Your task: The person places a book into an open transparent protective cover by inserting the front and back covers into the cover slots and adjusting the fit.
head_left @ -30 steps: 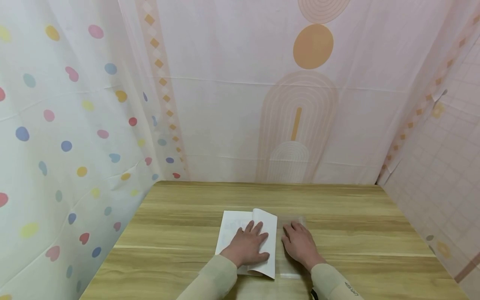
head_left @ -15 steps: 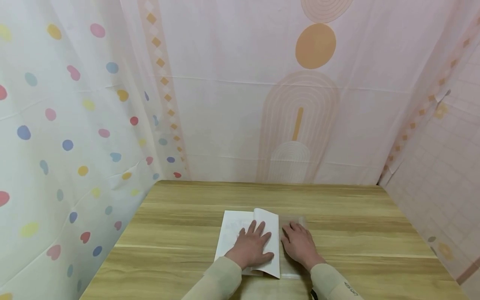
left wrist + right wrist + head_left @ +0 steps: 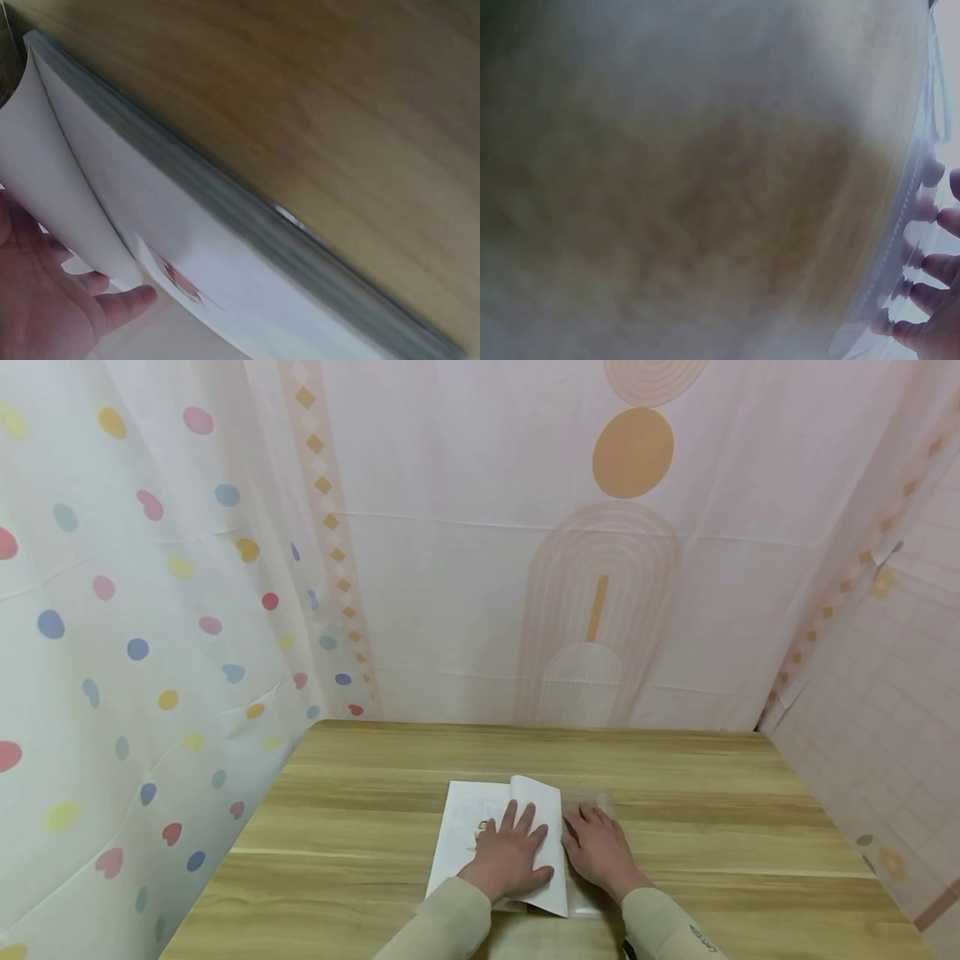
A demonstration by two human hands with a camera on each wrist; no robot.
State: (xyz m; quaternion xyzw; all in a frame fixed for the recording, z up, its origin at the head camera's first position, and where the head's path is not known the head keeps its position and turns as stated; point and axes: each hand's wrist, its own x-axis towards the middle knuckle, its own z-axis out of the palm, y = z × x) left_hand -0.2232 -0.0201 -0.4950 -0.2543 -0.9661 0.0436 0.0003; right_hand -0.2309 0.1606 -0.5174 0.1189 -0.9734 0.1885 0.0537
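Note:
A thin white book [image 3: 468,818] lies on the wooden table [image 3: 712,827] close to the front edge. Its white cover flap [image 3: 546,810] is turned over toward the right. My left hand [image 3: 516,853] lies flat on that flap with straight fingers. In the left wrist view the book [image 3: 225,247] shows its grey page edge, and my left hand's fingers [image 3: 112,307] are under a lifted white sheet. My right hand [image 3: 597,847] presses flat on a clear plastic sheet [image 3: 596,800] just right of the book. The right wrist view is blurred; fingertips [image 3: 939,222] rest on the clear plastic [image 3: 900,247].
Patterned curtains close in the table: dotted on the left [image 3: 135,652], arches at the back [image 3: 600,610], tiled on the right [image 3: 885,677]. Bare wood stretches to the left, right and far side of the book.
My left hand has slid a little to the right, pushing the white flap further over toward the right hand. The right hand has stayed put on the plastic.

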